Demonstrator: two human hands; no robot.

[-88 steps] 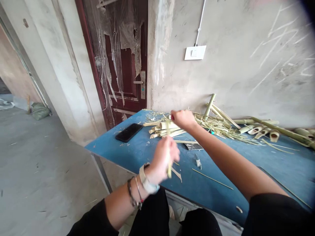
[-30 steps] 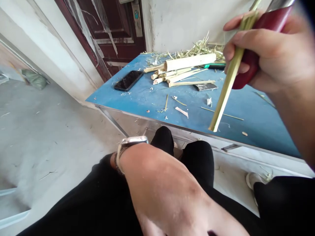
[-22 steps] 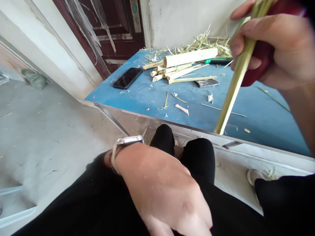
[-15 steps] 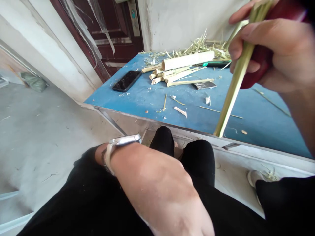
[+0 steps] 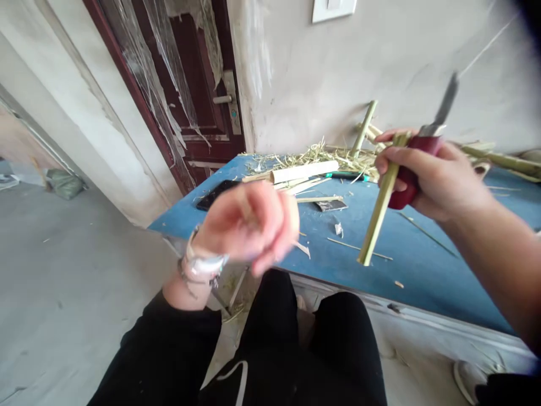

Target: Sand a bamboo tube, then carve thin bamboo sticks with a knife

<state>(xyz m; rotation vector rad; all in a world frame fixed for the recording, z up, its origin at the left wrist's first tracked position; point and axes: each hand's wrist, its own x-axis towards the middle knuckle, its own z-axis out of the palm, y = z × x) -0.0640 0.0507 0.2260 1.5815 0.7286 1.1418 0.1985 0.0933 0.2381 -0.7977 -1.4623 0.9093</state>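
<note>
**bamboo strip sits in right hand, left hand well apart**

bamboo strip [image 5: 382, 197] is up in the air over the right part of the table [image 5: 435, 285], not lying on it. long axis is tilted: top end at the fingers, far and right; bottom end angled near and left, toward the table's near edge. right hand [image 5: 435, 181] is the nearer hand, fingers wrapped around the strip and the red-handled knife [image 5: 408, 172] together, blade [image 5: 444, 98] pointing up and far. left hand [image 5: 249, 228] is raised at the near edge, left of the strip with a clear gap between them. it is motion-blurred, fingers look curled, and i cannot tell if it pinches anything. wristwatch [image 5: 203, 265] is on that wrist.

on the table: thick pale bamboo tube [image 5: 304, 172] with cut pieces beside it, phone [image 5: 213, 194] at far left, dry bamboo shavings [image 5: 329, 158] along the far edge.

delta vs the frame half a second ago: left hand has come up from low near the lap to the table edge. right hand now sits farther from the camera, so the whole blade shows. view has tipped up, bringing the wall switch plate [image 5: 333, 8] and door handle [image 5: 222, 99] into frame. strip and knife stay in the right hand.
</note>
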